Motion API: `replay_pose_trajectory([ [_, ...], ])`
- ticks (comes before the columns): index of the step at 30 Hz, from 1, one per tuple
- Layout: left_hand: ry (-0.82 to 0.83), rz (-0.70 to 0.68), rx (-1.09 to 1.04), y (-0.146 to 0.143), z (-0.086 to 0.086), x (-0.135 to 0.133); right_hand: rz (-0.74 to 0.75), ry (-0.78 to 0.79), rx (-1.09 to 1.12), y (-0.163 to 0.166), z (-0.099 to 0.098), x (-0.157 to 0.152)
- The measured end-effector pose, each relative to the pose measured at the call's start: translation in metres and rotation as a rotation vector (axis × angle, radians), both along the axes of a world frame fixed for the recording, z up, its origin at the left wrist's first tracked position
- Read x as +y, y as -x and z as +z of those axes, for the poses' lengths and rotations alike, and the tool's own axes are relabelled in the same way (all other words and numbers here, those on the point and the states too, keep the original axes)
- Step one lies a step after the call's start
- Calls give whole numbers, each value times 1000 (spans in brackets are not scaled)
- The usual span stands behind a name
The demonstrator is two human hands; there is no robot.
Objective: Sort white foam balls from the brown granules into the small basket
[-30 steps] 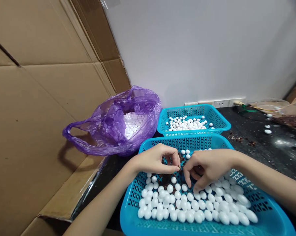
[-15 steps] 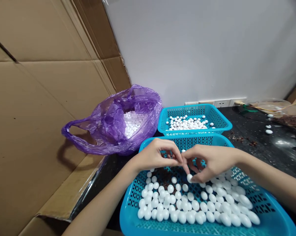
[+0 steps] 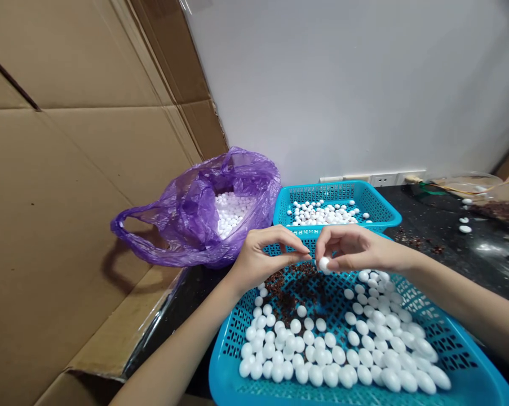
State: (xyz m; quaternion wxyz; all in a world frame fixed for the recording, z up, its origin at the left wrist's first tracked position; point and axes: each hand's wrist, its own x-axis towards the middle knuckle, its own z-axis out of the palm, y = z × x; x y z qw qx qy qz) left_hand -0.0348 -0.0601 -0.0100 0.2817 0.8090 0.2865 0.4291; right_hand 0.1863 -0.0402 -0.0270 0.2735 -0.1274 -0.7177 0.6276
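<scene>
Over the far part of the near blue basket [image 3: 254,389], my right hand [image 3: 355,248] pinches a small white ball [image 3: 323,265] between thumb and fingers. Just left of it, my left hand [image 3: 266,251] has thumb and forefinger brought together; anything between those tips is too small to make out. The two hands are close but apart. Beneath them, dark reddish-brown bits [image 3: 290,293] lie scattered on the basket floor. Many more white balls [image 3: 317,358] fill the basket's near side and its right side.
A second blue basket [image 3: 389,217] with white balls stands behind, against the wall. To the left, a purple plastic bag [image 3: 186,225] lies open, with white balls inside. Cardboard [image 3: 68,197] walls the left side. Loose balls [image 3: 464,229] and brown crumbs dot the black tabletop [image 3: 444,259].
Both hands have risen away from the balls in the near basket and drawn slightly apart. The white ball has moved up with my right hand, uncovering more brown bits.
</scene>
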Motion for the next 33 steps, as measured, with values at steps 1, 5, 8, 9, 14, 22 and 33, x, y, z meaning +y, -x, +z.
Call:
replay_pose_trajectory([
  [1,0,10,0,0,0,0,53,-25,-57,0,1,-2],
  [5,16,42,41,-1,0,-1,306,-111,-375,1,2,-8],
  [8,11,31,78,-2,2,-3,417,-94,-485,1,0,-9],
  [9,11,24,88,-2,2,-3,429,-84,-493,0,-1,-9],
  [14,16,12,129,-3,3,-2,465,-91,-496,0,-5,-10],
  [22,12,-10,162,-4,3,-2,584,-136,-559,4,1,-18],
  [33,21,-12,195,-4,3,-2,473,-208,-661,6,-1,-19],
])
